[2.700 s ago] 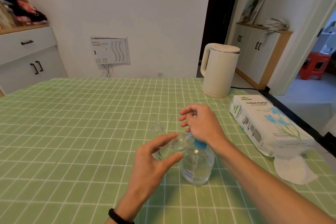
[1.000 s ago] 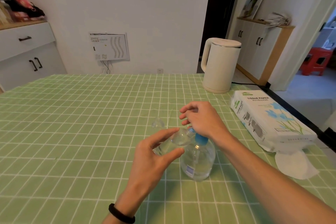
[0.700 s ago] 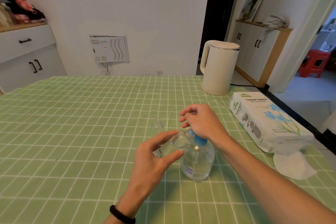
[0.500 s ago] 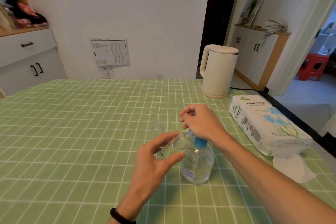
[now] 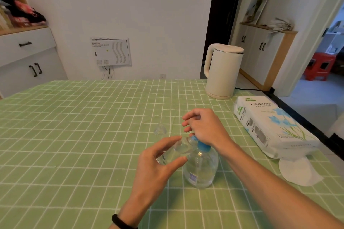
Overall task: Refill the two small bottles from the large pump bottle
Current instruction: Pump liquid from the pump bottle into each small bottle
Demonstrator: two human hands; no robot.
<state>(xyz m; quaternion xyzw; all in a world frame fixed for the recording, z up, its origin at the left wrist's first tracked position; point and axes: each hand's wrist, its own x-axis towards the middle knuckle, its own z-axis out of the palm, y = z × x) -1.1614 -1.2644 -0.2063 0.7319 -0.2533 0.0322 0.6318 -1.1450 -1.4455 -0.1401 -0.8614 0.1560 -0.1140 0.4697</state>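
Hardly anything moves: the left hand (image 5: 156,165) still pinches the small bottle (image 5: 176,151) in its fingers beside the pump bottle (image 5: 202,169). The right hand (image 5: 206,128) covers the pump, grip hidden, so filling seems ongoing.

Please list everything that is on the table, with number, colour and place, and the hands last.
tablecloth: one, green checked, under everything
large pump bottle: one, clear with blue pump, middle of the cloth
small bottle: one, clear, tilted, mouth at the pump spout, in the left hand
small clear piece: one, on the cloth behind the hands, too small to identify
kettle: one, cream, far right corner
tissue pack: one, white, right edge
loose tissue: one, white, at the pack's near end
left hand: one, fingers round the small bottle
right hand: one, on top of the pump
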